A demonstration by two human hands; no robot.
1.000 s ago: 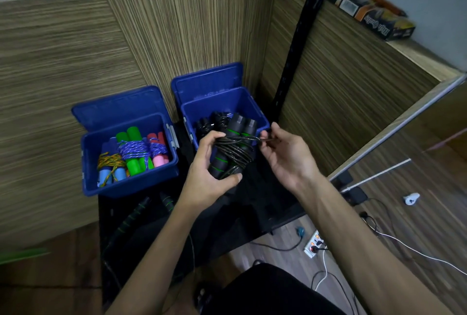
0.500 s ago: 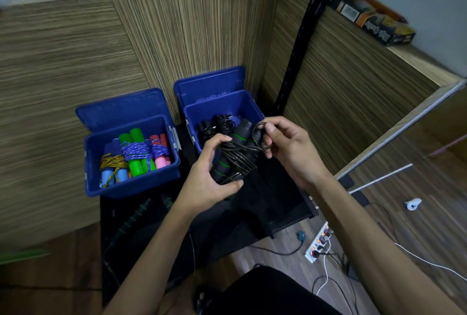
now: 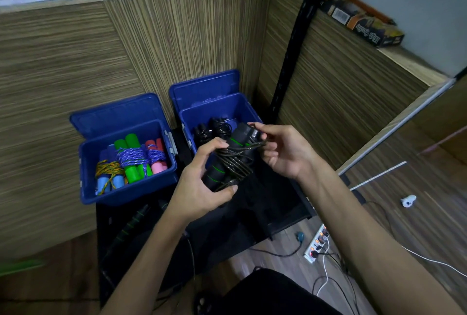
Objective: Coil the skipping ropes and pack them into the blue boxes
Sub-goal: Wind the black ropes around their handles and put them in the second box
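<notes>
Black skipping rope (image 3: 233, 160) sits between both hands: left hand (image 3: 202, 185) grips the handles, right hand (image 3: 283, 152) pinches the cord, now tucked closer against the bundle.

I see two open boxes side by side at the table's (image 3: 265, 203) far edge, against the wall: the left box (image 3: 126, 192) holds coiled ropes (image 3: 131, 159), the right box (image 3: 214, 109) more. My hands hold a rope bundle (image 3: 232, 160) just before the right box.
</notes>
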